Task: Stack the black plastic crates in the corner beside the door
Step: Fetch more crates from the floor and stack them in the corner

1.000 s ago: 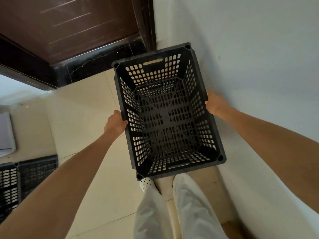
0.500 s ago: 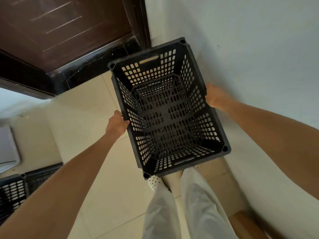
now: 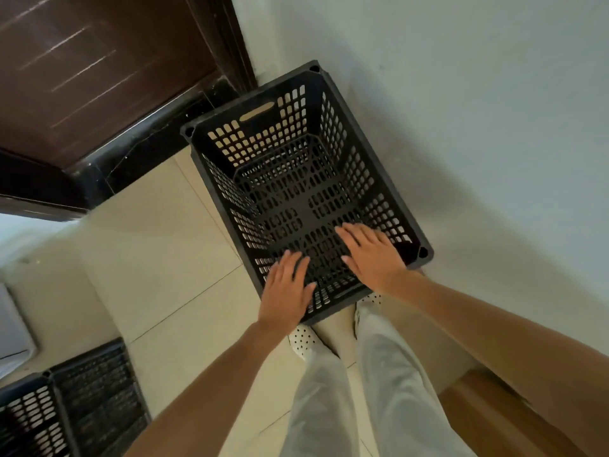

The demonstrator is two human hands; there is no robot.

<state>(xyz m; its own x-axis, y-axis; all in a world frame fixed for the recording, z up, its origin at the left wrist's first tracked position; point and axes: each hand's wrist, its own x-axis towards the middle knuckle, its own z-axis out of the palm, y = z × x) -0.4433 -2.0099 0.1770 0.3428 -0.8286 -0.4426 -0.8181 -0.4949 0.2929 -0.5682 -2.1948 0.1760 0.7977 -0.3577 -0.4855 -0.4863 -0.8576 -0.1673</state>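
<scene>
A black perforated plastic crate (image 3: 296,179) sits on the floor in the corner, its right side against the white wall (image 3: 478,143) and its far end near the dark wooden door (image 3: 99,70). My left hand (image 3: 285,291) hovers over the crate's near rim with fingers spread and holds nothing. My right hand (image 3: 372,255) is spread above the crate's near right part, also empty. More black crates (image 3: 72,404) stand at the lower left; how many I cannot tell.
A black stone threshold (image 3: 141,153) runs under the door. Cream floor tiles (image 3: 158,258) lie to the crate's left. My legs in light trousers (image 3: 349,390) stand just behind the crate. A brown wooden surface (image 3: 487,413) shows at lower right.
Both hands have let go of the crate's sides and pulled back over its near end. The crate now rests lower, on the floor in the corner.
</scene>
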